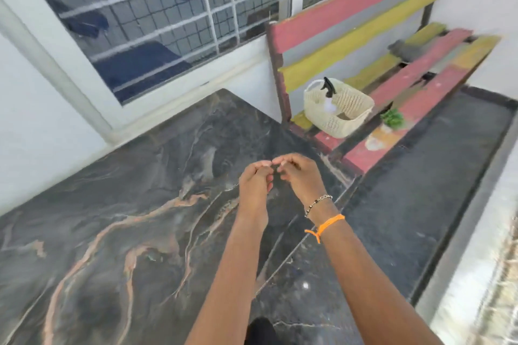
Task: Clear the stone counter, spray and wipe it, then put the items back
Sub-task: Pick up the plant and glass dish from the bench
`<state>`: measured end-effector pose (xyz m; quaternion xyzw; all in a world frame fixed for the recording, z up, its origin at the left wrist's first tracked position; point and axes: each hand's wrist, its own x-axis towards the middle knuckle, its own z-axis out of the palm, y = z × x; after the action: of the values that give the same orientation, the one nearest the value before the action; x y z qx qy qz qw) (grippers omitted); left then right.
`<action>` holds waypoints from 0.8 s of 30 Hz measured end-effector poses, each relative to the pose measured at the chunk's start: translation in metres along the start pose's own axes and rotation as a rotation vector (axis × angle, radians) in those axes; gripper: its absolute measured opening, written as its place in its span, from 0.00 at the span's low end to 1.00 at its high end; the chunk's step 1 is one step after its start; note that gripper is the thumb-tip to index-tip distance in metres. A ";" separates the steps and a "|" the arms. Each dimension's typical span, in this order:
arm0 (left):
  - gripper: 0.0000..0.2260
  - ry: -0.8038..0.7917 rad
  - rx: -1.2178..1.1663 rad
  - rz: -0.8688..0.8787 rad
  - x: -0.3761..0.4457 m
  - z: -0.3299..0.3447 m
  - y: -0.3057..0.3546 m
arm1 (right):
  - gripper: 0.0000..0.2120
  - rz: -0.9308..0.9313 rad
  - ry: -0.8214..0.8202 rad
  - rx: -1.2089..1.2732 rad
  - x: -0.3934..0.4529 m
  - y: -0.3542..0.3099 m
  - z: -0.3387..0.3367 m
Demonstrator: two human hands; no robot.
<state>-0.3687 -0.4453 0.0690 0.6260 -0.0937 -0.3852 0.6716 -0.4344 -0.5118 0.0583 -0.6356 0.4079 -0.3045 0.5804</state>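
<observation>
Your left hand (256, 180) and right hand (300, 173) meet over bare worktop (112, 218), fingers curled, tips touching; anything pinched, cannot tell. Basket (340, 109) with spray bottle (328, 92) on bench (406, 84) beside plant (392, 117).

Both hands hovered over the bare stone desk (117, 204) near its right edge, the left hand (256, 180) and right hand (298, 173) curled with fingertips touching, while a woven basket (340, 110) holding a spray bottle (328, 92) sat on the slatted bench (406, 78) beyond.
</observation>
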 end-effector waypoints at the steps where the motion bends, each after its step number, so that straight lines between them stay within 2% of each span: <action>1: 0.08 -0.021 0.006 -0.005 0.004 0.019 -0.003 | 0.18 0.004 0.033 0.020 0.009 0.003 -0.018; 6: 0.10 -0.109 0.053 -0.059 0.042 0.110 -0.025 | 0.13 0.081 0.180 0.076 0.060 0.023 -0.103; 9: 0.10 -0.155 0.090 -0.106 0.072 0.153 -0.035 | 0.12 0.142 0.207 0.070 0.088 0.036 -0.141; 16: 0.11 -0.310 0.307 -0.164 0.142 0.276 -0.049 | 0.18 0.256 0.375 0.119 0.178 0.071 -0.238; 21: 0.11 -0.427 0.458 -0.153 0.182 0.344 -0.063 | 0.18 0.326 0.440 0.145 0.233 0.112 -0.299; 24: 0.09 -0.433 0.538 -0.176 0.212 0.382 -0.082 | 0.18 0.362 0.454 0.174 0.273 0.139 -0.337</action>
<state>-0.4884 -0.8675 -0.0056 0.6899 -0.2779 -0.5268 0.4115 -0.6160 -0.9143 -0.0551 -0.4160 0.6063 -0.3643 0.5715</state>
